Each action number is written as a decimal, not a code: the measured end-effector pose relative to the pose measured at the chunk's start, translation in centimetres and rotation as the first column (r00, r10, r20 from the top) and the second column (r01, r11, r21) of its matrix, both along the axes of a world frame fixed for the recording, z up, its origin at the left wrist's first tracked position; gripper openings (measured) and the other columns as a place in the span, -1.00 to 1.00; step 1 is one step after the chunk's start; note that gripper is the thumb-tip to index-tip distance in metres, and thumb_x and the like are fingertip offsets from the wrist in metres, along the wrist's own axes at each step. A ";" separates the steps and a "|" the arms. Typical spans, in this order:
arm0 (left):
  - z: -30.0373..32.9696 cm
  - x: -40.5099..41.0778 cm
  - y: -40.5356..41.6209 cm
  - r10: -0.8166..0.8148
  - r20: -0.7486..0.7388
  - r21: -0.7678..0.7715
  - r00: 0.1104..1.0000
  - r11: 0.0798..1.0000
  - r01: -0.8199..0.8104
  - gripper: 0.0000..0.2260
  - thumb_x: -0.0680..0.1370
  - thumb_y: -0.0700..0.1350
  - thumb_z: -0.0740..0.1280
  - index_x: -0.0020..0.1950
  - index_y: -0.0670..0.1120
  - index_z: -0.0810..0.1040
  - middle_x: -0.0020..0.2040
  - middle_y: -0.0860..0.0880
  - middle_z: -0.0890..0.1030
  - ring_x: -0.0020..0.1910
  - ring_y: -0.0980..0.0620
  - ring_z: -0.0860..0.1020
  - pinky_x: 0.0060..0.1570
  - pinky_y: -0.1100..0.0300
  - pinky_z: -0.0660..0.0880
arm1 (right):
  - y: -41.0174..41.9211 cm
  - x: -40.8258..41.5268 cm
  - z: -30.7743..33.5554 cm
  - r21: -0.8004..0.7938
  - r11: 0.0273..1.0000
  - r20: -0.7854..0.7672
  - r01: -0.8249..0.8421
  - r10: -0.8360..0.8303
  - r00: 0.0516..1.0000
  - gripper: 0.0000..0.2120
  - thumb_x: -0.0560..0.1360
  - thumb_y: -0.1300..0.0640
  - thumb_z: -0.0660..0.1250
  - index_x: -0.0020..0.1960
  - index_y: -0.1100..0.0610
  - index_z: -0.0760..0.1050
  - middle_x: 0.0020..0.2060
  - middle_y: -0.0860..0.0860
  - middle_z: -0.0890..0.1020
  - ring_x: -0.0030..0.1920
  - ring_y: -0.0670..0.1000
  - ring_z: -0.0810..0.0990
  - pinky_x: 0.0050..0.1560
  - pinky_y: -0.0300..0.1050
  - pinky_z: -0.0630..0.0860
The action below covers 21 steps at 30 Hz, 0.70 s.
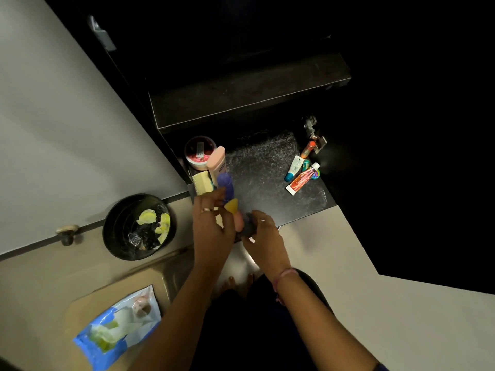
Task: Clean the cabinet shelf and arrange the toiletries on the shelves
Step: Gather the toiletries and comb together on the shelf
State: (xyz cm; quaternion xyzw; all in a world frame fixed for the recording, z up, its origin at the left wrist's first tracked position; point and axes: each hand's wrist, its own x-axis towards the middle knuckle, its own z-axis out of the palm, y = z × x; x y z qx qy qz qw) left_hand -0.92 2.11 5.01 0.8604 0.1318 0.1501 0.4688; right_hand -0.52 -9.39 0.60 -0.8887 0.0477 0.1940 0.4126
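Home bathroom or washroom storage corner indicated. Dark open cabinet (241,84) with speckled lower shelf (267,183) seen; door hinge (312,129) mounted at shelf's far right corner. Toiletries kept there: toothpaste tubes (301,179) near right edge, cream jar (199,152), comb (201,182) and bottles at left edge. Waste bin (139,226) and wipes pack (117,326) placed on pale tiled floor (361,303).

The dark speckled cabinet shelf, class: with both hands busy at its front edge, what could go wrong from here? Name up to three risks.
1. The left hand reaches among the upright purple bottle and tall peach bottle, crowded at the dark speckled shelf corner; a nudge could topple them.
2. The right hand holds a dark cloth at the shelf's front edge; items swept forward might fall.
3. The red-and-white toothpaste tube lies loose near the right edge and could get knocked off.
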 end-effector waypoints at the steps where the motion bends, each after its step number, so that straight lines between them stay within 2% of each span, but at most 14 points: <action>1: 0.5 0.1 -0.4 -0.038 0.029 0.027 0.999 0.999 0.037 -0.71 0.44 -0.33 0.27 0.16 -0.22 0.47 0.05 -0.01 0.40 -0.05 0.26 0.39 -0.02 0.60 0.29 | -0.8 0.1 -0.2 -0.030 0.999 0.016 0.011 -0.011 1.000 -0.55 0.44 0.24 0.36 0.32 0.16 0.41 0.24 0.09 0.49 0.22 0.07 0.52 0.23 -0.20 0.41; 2: 0.9 0.3 -1.0 -0.087 0.040 0.047 0.995 0.995 0.085 -0.72 0.44 -0.35 0.28 0.15 -0.22 0.47 0.04 -0.03 0.41 -0.07 0.20 0.39 -0.01 0.60 0.29 | -1.7 0.3 -0.5 -0.054 0.998 0.034 0.041 -0.039 0.999 -0.55 0.43 0.25 0.35 0.31 0.18 0.43 0.24 0.11 0.50 0.23 0.08 0.51 0.24 -0.22 0.38; 4: 1.5 0.8 -2.8 -0.195 0.027 0.067 0.980 0.979 0.193 -0.74 0.47 -0.33 0.26 0.15 -0.21 0.49 0.04 -0.09 0.45 -0.17 0.22 0.40 -0.05 0.58 0.31 | -3.7 1.0 -0.7 -0.043 0.983 0.030 0.180 -0.179 0.983 -0.57 0.42 0.26 0.34 0.29 0.20 0.44 0.19 0.14 0.55 0.16 0.10 0.56 0.21 -0.16 0.42; 6: 1.6 1.6 -4.8 -0.297 -0.037 0.051 0.954 0.953 0.298 -0.77 0.51 -0.27 0.23 0.15 -0.20 0.50 0.05 -0.13 0.47 -0.24 0.19 0.43 -0.13 0.49 0.38 | -5.7 2.5 -0.4 -0.035 0.946 0.026 0.322 -0.321 0.947 -0.61 0.45 0.26 0.33 0.27 0.22 0.44 0.17 0.16 0.57 0.12 0.13 0.58 0.19 -0.11 0.46; 8: 1.1 2.8 -6.9 -0.354 -0.139 0.051 0.925 0.930 0.364 -0.78 0.54 -0.22 0.20 0.16 -0.21 0.50 0.11 -0.15 0.47 -0.13 0.03 0.52 -0.05 0.27 0.47 | -7.6 4.3 -0.3 -0.067 0.919 0.066 0.389 -0.385 0.921 -0.63 0.48 0.27 0.29 0.28 0.25 0.43 0.20 0.18 0.54 0.18 0.15 0.53 0.23 -0.10 0.41; 9: 0.6 3.5 -7.9 -0.358 -0.214 0.048 0.909 0.925 0.376 -0.78 0.55 -0.22 0.19 0.16 -0.24 0.49 0.15 -0.16 0.47 -0.01 -0.04 0.53 0.05 0.22 0.43 | -8.4 5.3 -0.3 -0.078 0.911 0.084 0.404 -0.398 0.913 -0.64 0.50 0.28 0.27 0.29 0.26 0.43 0.23 0.19 0.51 0.22 0.15 0.50 0.27 -0.10 0.38; 11: -0.8 5.2 -9.5 -0.351 -0.338 0.026 0.873 0.924 0.382 -0.76 0.55 -0.24 0.18 0.17 -0.30 0.47 0.21 -0.21 0.44 0.14 -0.09 0.50 0.18 0.21 0.36 | -9.5 7.4 -0.3 -0.088 0.911 0.105 0.403 -0.394 0.913 -0.64 0.52 0.29 0.23 0.31 0.25 0.40 0.28 0.19 0.45 0.28 0.14 0.45 0.33 -0.11 0.32; 13: -2.2 7.1 -11.1 -0.341 -0.407 -0.011 0.847 0.929 0.369 -0.71 0.54 -0.25 0.18 0.23 -0.30 0.45 0.24 -0.23 0.42 0.18 -0.11 0.49 0.26 0.11 0.42 | -10.5 9.1 -0.2 -0.107 0.919 0.109 0.380 -0.369 0.923 -0.62 0.53 0.29 0.21 0.35 0.22 0.38 0.31 0.17 0.40 0.27 0.13 0.46 0.34 -0.12 0.31; 16: -4.2 9.8 -12.6 -0.301 -0.447 -0.017 0.842 0.945 0.328 -0.67 0.52 -0.25 0.21 0.27 -0.27 0.44 0.23 -0.24 0.43 0.21 -0.14 0.48 0.29 0.05 0.41 | -11.4 11.2 -0.3 -0.142 0.949 0.112 0.283 -0.268 0.957 -0.62 0.54 0.27 0.19 0.35 0.18 0.36 0.30 0.14 0.39 0.20 0.13 0.50 0.22 -0.15 0.37; 21: -6.6 13.6 -14.7 -0.241 -0.510 0.155 0.826 0.918 0.364 -0.61 0.55 -0.11 0.24 0.36 -0.20 0.39 0.32 -0.21 0.37 0.30 -0.14 0.35 0.31 0.10 0.27 | -12.0 13.6 -2.0 -0.238 0.964 0.097 0.118 -0.097 0.991 -0.62 0.56 0.22 0.20 0.37 0.19 0.31 0.27 0.15 0.39 0.14 0.22 0.54 0.21 0.07 0.48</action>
